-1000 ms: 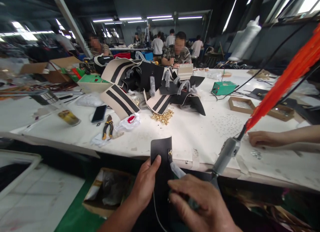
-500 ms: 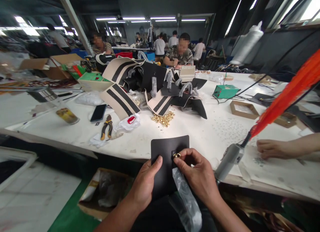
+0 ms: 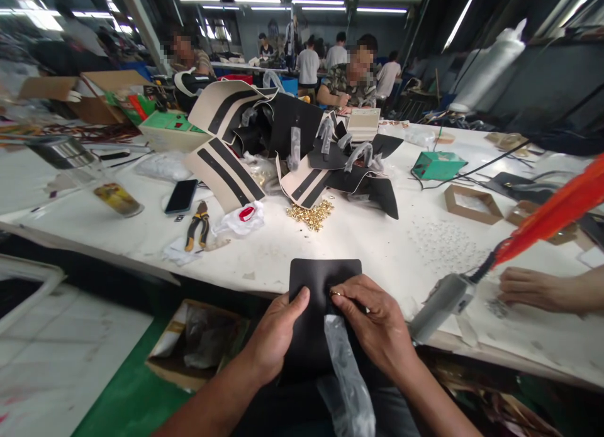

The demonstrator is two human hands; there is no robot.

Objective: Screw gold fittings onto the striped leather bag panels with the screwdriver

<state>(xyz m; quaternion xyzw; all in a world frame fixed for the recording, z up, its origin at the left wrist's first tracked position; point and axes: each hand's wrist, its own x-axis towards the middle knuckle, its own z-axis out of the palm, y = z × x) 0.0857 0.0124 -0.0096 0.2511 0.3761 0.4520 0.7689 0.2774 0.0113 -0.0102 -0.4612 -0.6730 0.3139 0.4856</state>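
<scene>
A black leather-like panel [image 3: 309, 276] stands tilted just in front of the table edge. My left hand [image 3: 272, 336] is closed on its left side, thumb on the front face and fingers behind. With thumb and forefinger, my right hand [image 3: 380, 320] pinches a small gold metal fitting [image 3: 335, 293] against the panel's face. Its exact shape is mostly covered by the fingers. Below the fitting hangs a strap wrapped in clear plastic [image 3: 348, 368], loose over my lap. Beyond the panel, a heap of gold fittings [image 3: 312, 217] lies on the white table [image 3: 264, 258].
Black and beige panels [image 3: 297, 129] are piled behind the heap. Pliers [image 3: 197, 226], a phone [image 3: 182, 196] and a jar [image 3: 117, 199] lie to the left. A grey tool with an orange hose [image 3: 441, 308] slants at right, near another person's hand [image 3: 533, 289]. A carton [image 3: 163, 368] sits below.
The view has tilted down slightly. My right fingers have turned the gold fitting, which now shows as a thin edge against the panel. My left hand keeps its hold.
</scene>
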